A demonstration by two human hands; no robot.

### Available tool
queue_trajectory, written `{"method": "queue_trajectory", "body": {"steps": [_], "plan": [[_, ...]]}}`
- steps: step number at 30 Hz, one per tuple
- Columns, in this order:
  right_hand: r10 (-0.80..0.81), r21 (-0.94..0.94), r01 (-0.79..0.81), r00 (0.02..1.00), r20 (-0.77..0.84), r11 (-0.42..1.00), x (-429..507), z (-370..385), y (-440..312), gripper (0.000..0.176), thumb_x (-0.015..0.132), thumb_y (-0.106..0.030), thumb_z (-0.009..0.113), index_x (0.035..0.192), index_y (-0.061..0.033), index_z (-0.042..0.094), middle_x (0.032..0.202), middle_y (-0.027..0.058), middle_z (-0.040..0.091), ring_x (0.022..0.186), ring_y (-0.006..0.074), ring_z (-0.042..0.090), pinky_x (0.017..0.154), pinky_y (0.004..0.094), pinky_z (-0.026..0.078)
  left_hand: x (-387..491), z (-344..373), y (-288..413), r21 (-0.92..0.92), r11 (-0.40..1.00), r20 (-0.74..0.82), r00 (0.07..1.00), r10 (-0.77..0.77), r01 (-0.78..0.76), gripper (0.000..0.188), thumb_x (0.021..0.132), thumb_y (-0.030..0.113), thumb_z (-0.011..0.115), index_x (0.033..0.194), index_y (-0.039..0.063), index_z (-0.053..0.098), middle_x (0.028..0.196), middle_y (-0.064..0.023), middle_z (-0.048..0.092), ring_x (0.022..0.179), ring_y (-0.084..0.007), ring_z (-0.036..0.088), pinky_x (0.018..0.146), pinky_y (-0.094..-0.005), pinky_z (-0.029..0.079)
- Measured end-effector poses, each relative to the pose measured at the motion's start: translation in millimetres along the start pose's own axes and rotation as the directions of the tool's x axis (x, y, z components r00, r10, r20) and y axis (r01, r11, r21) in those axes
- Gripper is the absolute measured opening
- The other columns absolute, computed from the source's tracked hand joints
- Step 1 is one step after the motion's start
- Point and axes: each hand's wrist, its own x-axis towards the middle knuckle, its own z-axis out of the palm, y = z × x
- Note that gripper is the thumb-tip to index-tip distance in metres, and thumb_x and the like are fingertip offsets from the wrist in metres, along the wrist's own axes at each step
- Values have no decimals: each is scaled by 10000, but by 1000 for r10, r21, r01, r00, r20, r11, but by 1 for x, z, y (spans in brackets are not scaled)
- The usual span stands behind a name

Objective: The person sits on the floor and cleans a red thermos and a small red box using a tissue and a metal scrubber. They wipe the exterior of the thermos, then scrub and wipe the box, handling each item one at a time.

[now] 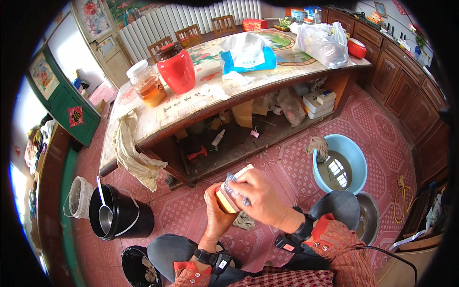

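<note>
My left hand (217, 211) grips a small box-like block (225, 201) with a yellow face and pale edges, from its left side and below. My right hand (260, 199) lies over the block and holds a crumpled grey-blue piece (233, 186), perhaps cloth or wire mesh, against its upper face. What the block is cannot be told, as the fingers cover much of it. Both hands are above the floor, between my knees. A crumpled greyish cloth (244, 220) lies on the floor just beyond and below them.
Ahead stands a table (161, 123) with a draped cloth (134, 154), a red jar (176, 70) and a tissue pack (249, 61). Left are a black bucket (141, 219) with a ladle and a white pail (79, 197); right, a blue basin (360, 161) of murky water and a metal basin (373, 215).
</note>
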Motion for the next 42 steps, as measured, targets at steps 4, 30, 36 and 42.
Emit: {"method": "queue_trajectory", "body": {"steps": [4,30,36,42], "plan": [[18,59,-17,1000,-22,998,-1,2,9,285,844,-18,726,1130,-21,726,1017,131,605,971,319,622,854,400,527,-1,-5,5,231,970,38,997,71,-78,922,649,35,948,1400,96,417,1262,-101,556,1166,-219,571,1011,-377,493],[244,-127,-224,953,181,966,0,-8,37,526,1003,-231,665,1490,-76,537,1605,154,450,1552,347,306,1255,570,235,-3,-13,6,2,994,111,988,-105,106,943,618,20,916,1421,75,424,1301,-135,514,1256,-321,506,1097,-418,419],[-70,-52,94,932,355,994,-17,15,-1,631,1033,-266,574,1563,22,387,1654,187,343,1584,379,199,1274,560,162,-2,-7,-4,112,989,99,991,86,-97,794,743,186,884,1401,56,459,1310,-182,519,1205,-385,504,1055,-491,414],[100,-80,-82,963,248,993,-13,11,20,613,1053,-255,560,1562,31,373,1649,229,332,1571,399,229,1265,551,205,1,-13,2,9,994,60,993,-106,106,873,647,40,909,1401,60,467,1251,-138,537,1235,-308,538,1048,-398,455]]}}
